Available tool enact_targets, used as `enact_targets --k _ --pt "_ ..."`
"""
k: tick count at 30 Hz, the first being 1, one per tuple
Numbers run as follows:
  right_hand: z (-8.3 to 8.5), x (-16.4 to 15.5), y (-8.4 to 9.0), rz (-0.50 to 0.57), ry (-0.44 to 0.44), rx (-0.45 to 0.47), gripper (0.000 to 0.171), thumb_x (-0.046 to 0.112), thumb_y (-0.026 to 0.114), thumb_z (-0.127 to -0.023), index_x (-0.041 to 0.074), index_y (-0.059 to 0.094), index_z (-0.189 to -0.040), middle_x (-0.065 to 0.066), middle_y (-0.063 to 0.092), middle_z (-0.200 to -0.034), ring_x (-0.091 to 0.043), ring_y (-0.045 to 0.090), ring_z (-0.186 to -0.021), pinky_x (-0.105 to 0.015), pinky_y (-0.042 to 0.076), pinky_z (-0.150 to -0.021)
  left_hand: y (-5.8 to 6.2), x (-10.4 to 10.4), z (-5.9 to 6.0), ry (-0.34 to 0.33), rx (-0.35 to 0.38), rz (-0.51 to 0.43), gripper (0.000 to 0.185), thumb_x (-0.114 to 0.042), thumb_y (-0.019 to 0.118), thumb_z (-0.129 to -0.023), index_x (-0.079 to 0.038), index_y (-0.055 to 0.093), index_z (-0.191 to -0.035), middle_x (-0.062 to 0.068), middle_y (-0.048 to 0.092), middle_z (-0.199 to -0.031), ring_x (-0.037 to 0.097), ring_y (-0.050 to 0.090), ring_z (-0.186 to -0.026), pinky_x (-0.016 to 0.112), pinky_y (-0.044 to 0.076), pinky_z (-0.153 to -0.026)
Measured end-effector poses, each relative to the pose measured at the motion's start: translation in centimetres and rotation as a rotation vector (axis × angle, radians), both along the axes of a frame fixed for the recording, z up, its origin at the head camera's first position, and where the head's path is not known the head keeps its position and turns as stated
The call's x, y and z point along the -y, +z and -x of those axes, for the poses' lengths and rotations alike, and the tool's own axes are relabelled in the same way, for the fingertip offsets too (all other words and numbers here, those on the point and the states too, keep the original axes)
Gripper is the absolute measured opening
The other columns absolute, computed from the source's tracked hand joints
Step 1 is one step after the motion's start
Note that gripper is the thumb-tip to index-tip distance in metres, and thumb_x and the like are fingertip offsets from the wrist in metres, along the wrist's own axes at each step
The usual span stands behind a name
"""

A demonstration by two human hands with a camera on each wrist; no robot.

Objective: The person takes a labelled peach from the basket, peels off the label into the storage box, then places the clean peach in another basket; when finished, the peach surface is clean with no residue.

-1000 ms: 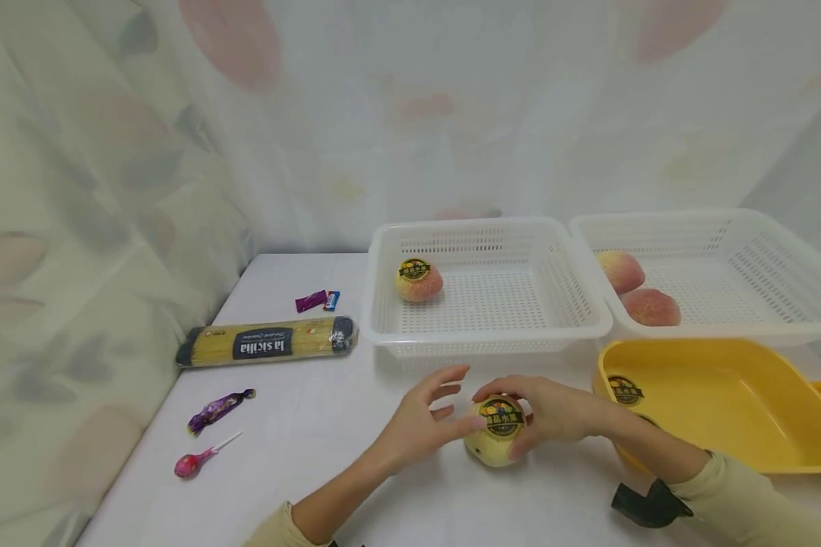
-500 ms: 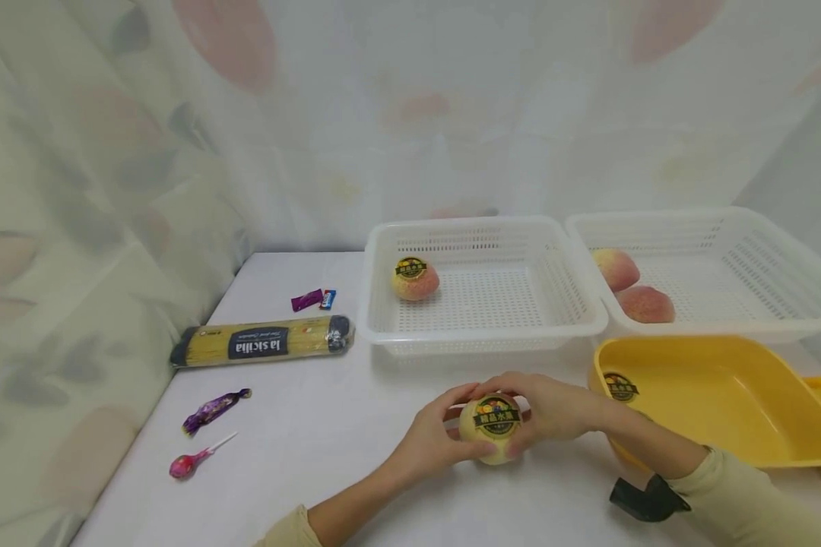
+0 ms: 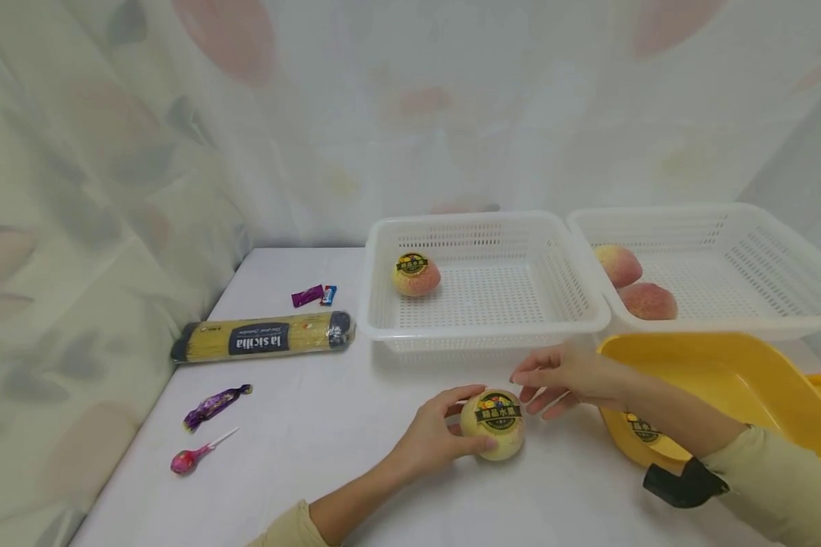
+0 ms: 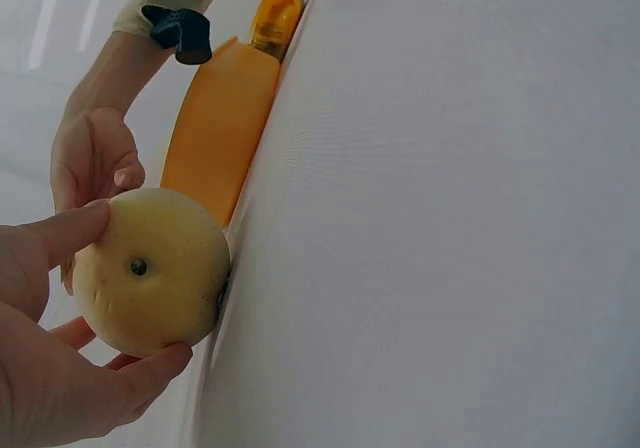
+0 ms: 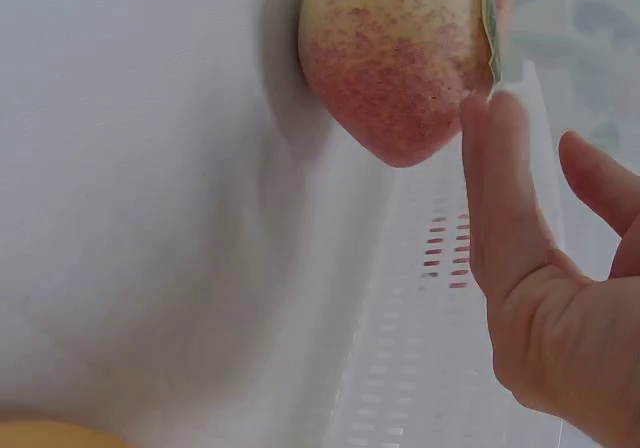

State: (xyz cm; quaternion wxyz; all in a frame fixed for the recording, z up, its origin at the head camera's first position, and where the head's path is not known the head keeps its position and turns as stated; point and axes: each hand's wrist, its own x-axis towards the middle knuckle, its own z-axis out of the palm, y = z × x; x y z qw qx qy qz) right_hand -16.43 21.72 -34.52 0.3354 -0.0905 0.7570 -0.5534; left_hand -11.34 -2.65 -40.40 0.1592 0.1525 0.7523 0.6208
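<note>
In the head view my left hand (image 3: 432, 431) grips a pale yellow peach (image 3: 498, 441) with a round black-and-gold sticker on top. The left wrist view shows its thumb and fingers around the peach (image 4: 155, 298), which has a small dark stem hollow. Just right of the peach, my right hand (image 3: 569, 380) has its fingers extended and holds nothing. Its fingers (image 5: 505, 188) appear close to the peach's sticker edge in the right wrist view, where the peach (image 5: 395, 58) has a red-blushed, pointed side; contact there cannot be told.
A white basket (image 3: 486, 332) at the back holds one stickered peach (image 3: 417, 278); another white basket (image 3: 725, 327) holds two. At right stands a yellow basin (image 3: 746, 395), partly behind my right forearm. Left lie packaged spaghetti (image 3: 263, 337), wrapped candies (image 3: 217, 406) and a lollipop (image 3: 190, 460).
My left hand closed around the peach beside the right hand. The right hand then let go and moved up and to the right; the peach stays in nearly the same place.
</note>
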Motion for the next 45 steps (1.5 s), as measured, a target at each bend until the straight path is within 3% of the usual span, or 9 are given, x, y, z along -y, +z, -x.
enact_targets --k 6,17,24,37,45 --pt "-0.1 0.7 0.1 -0.065 0.007 0.062 0.034 0.030 0.067 -0.090 0.000 0.067 -0.105 -0.013 0.066 -0.091 -0.027 0.067 -0.082 -0.036 0.058 -0.070 0.1 0.0 0.0 -0.008 0.015 -0.022 0.065 -0.009 0.082 -0.075 -0.009 0.053 -0.134 0.003 0.052 -0.130 0.027 0.053 -0.115 0.025 0.051 -0.086" --pt "-0.4 2.5 0.6 -0.162 0.004 0.012 0.020 0.017 0.071 -0.086 0.001 0.066 -0.098 -0.008 0.066 -0.082 -0.016 0.062 -0.068 -0.030 0.058 -0.063 0.2 0.0 -0.1 -0.017 0.014 -0.035 0.065 -0.006 0.081 -0.075 -0.008 0.053 -0.134 0.004 0.050 -0.131 0.028 0.053 -0.115 0.025 0.052 -0.086" --pt "-0.5 2.7 0.5 -0.154 -0.006 -0.017 0.023 0.013 0.078 -0.080 0.000 0.064 -0.092 -0.007 0.065 -0.074 -0.013 0.060 -0.061 -0.027 0.057 -0.059 0.1 0.0 -0.2 -0.016 0.000 -0.026 0.063 -0.008 0.082 -0.075 -0.008 0.054 -0.132 0.004 0.051 -0.130 0.027 0.054 -0.114 0.024 0.052 -0.085" --pt "-0.6 2.5 1.0 -0.113 -0.010 -0.069 0.021 0.011 0.077 -0.080 -0.002 0.066 -0.093 -0.007 0.068 -0.079 -0.015 0.062 -0.064 -0.028 0.058 -0.061 -0.1 0.0 -0.2 -0.006 -0.011 -0.015 0.062 -0.008 0.082 -0.075 -0.010 0.055 -0.131 0.005 0.052 -0.130 0.029 0.054 -0.114 0.024 0.052 -0.085" --pt "0.3 -0.6 2.8 -0.087 -0.020 -0.086 0.026 0.015 0.076 -0.082 -0.003 0.065 -0.098 -0.008 0.068 -0.084 -0.014 0.059 -0.065 -0.027 0.057 -0.062 -0.1 0.1 -0.2 0.005 0.008 -0.015 0.063 -0.006 0.082 -0.074 -0.010 0.055 -0.131 0.005 0.052 -0.130 0.029 0.055 -0.113 0.026 0.053 -0.084"
